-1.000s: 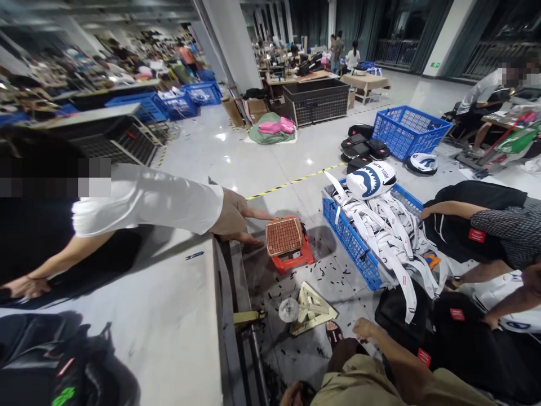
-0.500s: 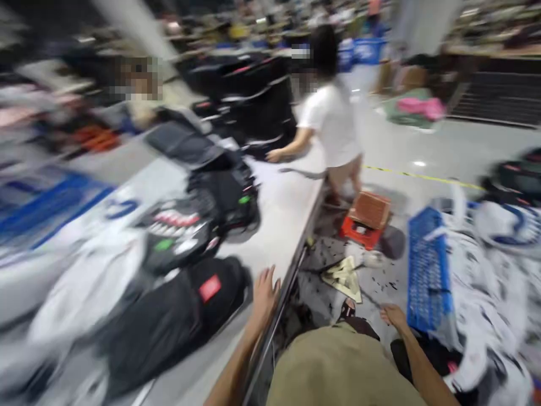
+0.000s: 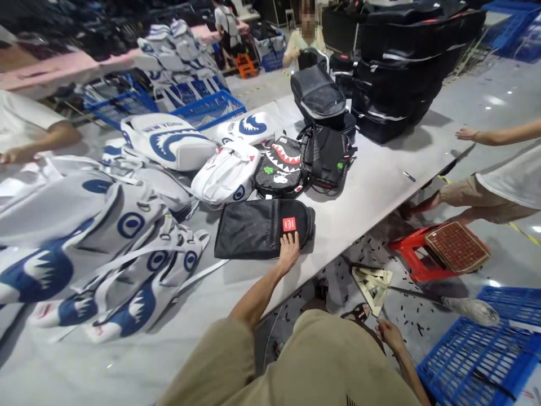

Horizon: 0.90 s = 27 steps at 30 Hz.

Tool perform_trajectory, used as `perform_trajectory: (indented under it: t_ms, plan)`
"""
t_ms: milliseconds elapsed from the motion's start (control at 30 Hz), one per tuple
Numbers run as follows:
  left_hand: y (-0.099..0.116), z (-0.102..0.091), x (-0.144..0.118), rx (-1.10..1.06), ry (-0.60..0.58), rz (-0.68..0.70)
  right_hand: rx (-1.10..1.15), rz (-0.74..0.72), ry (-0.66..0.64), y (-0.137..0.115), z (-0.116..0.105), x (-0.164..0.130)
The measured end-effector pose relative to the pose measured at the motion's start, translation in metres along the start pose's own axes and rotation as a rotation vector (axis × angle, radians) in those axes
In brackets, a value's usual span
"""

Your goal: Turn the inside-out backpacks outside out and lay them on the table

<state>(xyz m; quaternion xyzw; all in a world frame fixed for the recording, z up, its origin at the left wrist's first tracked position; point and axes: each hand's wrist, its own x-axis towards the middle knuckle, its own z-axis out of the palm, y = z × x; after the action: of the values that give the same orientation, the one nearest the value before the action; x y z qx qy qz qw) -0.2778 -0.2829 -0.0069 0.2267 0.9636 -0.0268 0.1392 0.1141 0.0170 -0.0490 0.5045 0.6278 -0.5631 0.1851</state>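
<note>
My left hand lies flat on the near edge of a black backpack with a red label, which rests on the grey table. Its fingers are apart and it grips nothing. My right hand hangs low beside my knee above the floor, fingers loosely bent and holding nothing. Behind the black backpack lie a black shark-mouth backpack and a white backpack. A pile of white and blue shark-print bags covers the left part of the table.
A stack of black bags stands at the table's far end. A red stool with a woven cushion and a blue crate sit on the floor at right. Other people's arms reach in at right and left.
My view has swung left from the floor and crates onto the table. My left hand moved forward from the table's edge onto the black backpack. My right hand stayed low.
</note>
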Motion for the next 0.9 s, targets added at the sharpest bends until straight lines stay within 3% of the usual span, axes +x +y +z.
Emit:
perform_trajectory:
  t_ms: [200, 300, 367, 467, 567, 667, 733, 833, 900]
  plan:
    - [-0.006, -0.032, -0.009, -0.104, -0.027, 0.156, 0.077, -0.117, -0.071, -0.091, 0.035, 0.018]
    - [0.017, -0.063, -0.035, -0.162, 0.061, 0.234, 0.157, -0.216, -0.081, -0.151, 0.051, 0.021]
    - [0.042, -0.089, -0.059, -0.264, 0.198, 0.292, 0.232, -0.287, -0.08, -0.196, 0.056, 0.013]
    - [0.078, -0.132, -0.091, -0.488, 0.422, 0.346, 0.348, -0.399, -0.049, -0.261, 0.045, -0.016]
    - [0.1, -0.165, -0.111, -0.689, 0.523, 0.308, 0.282, -0.615, 0.017, -0.309, 0.018, -0.057]
    - [0.107, -0.177, -0.121, -0.89, 0.545, 0.183, 0.088, -0.843, 0.121, -0.337, -0.006, -0.089]
    - [0.107, -0.175, -0.127, -1.004, 0.52, 0.083, -0.031, -0.906, 0.168, -0.344, -0.009, -0.102]
    - [0.102, -0.175, -0.139, -1.099, 0.462, -0.021, -0.123, -0.925, 0.189, -0.345, 0.003, -0.114]
    - [0.098, -0.185, -0.143, -1.135, 0.493, -0.065, -0.167, -0.935, 0.136, -0.341, 0.017, -0.121]
